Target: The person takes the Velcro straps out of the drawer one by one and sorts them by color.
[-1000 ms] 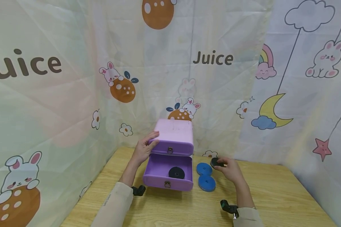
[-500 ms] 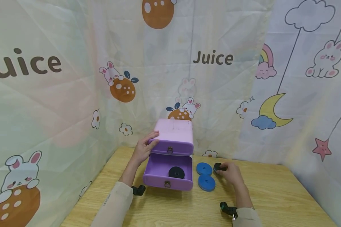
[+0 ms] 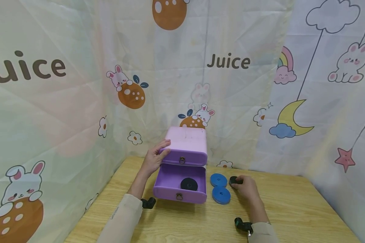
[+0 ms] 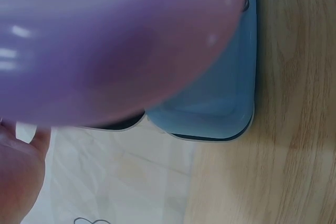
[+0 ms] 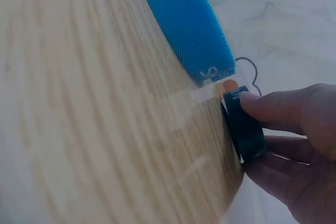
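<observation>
A small two-drawer box [image 3: 187, 139] in pink and purple stands on the table, its lower drawer [image 3: 170, 193] pulled out. One black disc-shaped roll [image 3: 189, 184] with a small centre hole lies in that drawer. My left hand [image 3: 153, 160] holds the box's upper left corner, fingers on top and thumb at the front; the purple front [image 4: 121, 51] hides much of it in the left wrist view. My right hand [image 3: 247, 186] pinches another black roll [image 5: 245, 124] by its edge, close over the table. Two blue rolls [image 3: 218, 180] lie between that hand and the box.
The wooden table [image 3: 292, 206] runs up to a printed cloth backdrop [image 3: 237, 101] at the back and sides. A wrist camera mount [image 3: 243, 225] juts out by the right forearm, and another mount [image 3: 149, 203] sits by the left one, near the lower drawer.
My right hand has moved slightly toward me and to the right with the black roll, which now sits beside the farther blue roll. The left hand and the box have stayed put.
</observation>
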The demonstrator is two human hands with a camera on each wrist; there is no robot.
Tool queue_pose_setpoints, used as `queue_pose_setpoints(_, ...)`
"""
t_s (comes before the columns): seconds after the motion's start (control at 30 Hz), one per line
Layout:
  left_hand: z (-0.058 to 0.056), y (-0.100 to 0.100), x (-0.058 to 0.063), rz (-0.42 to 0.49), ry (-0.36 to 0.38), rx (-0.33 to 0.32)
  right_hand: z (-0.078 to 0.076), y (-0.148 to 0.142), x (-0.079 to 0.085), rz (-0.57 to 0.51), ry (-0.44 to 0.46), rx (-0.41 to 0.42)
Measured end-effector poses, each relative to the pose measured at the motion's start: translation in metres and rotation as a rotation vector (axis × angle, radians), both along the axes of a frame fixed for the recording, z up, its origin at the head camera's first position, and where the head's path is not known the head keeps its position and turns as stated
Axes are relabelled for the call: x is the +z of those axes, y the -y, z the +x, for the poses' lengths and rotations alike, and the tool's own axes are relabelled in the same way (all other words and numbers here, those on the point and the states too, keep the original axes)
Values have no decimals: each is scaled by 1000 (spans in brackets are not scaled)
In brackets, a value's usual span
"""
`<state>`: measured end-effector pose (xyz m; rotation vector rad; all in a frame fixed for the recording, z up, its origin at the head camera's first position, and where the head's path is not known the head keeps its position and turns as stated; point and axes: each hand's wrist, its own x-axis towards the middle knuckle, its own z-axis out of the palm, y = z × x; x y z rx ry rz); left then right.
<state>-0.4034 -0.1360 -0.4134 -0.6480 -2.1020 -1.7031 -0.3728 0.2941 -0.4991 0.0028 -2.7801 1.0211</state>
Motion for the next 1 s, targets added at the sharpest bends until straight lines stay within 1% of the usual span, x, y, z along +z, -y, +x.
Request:
queue_pose_setpoints(0.3,-1,1,-2,2,-9,-1,0,3,1,25,0,-2)
queue_pose_setpoints(0.47,-2,1,-2,-6,-13,4,2,6,7,33,29,-3)
queue_pose_setpoints(0.53,-1,0,-2,-8,-10,7,3,9,12,28,32,1)
queue_pose_setpoints(0.6,-2,0,-2,-12,-4,12,3,11,18,21,17,7)
queue_pose_setpoints(0.77,-1,0,-2,0,-8,11,5,19,36,9,-73,41)
queue_pose_setpoints(0.87,-1,0,-3,7,-8,8,8,25,48,1,-103,65)
queue_pose_setpoints(1.0,-2,0,-4,-2,-5,15,12,32,61,8,-127,78)
